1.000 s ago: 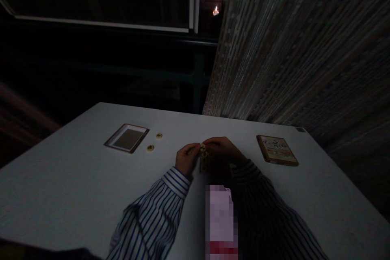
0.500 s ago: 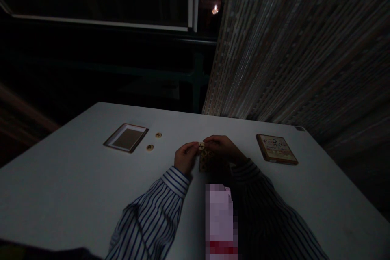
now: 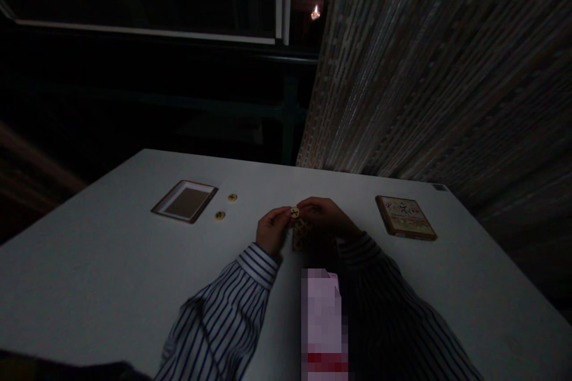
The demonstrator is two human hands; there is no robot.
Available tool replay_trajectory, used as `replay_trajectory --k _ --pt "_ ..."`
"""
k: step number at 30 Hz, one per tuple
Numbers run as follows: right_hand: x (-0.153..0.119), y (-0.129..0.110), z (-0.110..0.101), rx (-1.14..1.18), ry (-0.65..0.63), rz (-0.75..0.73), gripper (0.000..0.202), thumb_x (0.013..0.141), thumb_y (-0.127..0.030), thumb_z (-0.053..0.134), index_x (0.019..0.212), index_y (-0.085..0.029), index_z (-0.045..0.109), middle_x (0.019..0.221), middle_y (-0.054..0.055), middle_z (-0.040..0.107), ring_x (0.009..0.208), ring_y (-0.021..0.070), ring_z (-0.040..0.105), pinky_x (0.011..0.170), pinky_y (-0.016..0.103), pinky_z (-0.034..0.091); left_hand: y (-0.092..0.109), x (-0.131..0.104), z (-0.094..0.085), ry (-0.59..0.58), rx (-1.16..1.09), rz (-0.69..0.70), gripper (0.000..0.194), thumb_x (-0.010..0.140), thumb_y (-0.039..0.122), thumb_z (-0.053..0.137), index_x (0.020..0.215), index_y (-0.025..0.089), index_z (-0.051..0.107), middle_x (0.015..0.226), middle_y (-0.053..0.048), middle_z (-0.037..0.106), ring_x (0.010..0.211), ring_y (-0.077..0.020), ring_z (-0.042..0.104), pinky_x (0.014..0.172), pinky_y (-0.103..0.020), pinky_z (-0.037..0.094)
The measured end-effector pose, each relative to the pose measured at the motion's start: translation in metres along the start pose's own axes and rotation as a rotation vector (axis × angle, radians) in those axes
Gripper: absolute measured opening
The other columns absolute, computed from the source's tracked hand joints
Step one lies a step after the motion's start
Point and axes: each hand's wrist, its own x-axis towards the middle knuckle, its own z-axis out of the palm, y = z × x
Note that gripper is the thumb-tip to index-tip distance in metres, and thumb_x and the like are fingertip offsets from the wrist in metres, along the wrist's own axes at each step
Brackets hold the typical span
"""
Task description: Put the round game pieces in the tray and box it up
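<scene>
The room is dim, with a dark window frame at the back and a ribbed woven wall covering on the right; a pale grey tabletop [image 3: 111,286] carries all items. Both forearms wear white shirt sleeves with dark stripes. The left hand [image 3: 271,231] and the right hand [image 3: 325,218] meet near the middle of the tabletop. The fingers of both hands are narrowed and pinch a small round cream-coloured disc with a dark cross mark [image 3: 294,212], which sits between the two sets of fingertips and is raised just above the surface. Directly below the fingers, partly covered by the right hand, lies a small brown patterned board [image 3: 300,237]; its details are too dark to make out. Well to the left of the fingers lie two further small round cream discs [image 3: 220,215], one just beyond the other, both flat on the tabletop. Just left of these discs is a shallow rectangular box tray with a white rim and brown interior [image 3: 185,202]. Well to the right of the fingers lies a flat rectangular brown-edged box lid with a printed pale face [image 3: 405,218], clear of both hands.
</scene>
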Motion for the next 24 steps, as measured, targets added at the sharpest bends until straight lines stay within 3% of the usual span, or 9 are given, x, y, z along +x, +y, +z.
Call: replay_trajectory --k 24 --pt "-0.0012 -0.0037 0.0002 -0.05 0.006 -0.023 0.021 0.069 -0.03 0.061 0.084 -0.015 0.063 0.08 0.005 0.068 0.076 0.0167 0.063 0.073 0.032 0.049 -0.0015 0.0016 -0.0023 0.011 0.056 0.016 0.028 0.052 0.033 0.075 0.07 0.014 0.065 0.064 -0.002 0.066 0.06 -0.0121 0.059 0.064 -0.027 0.047"
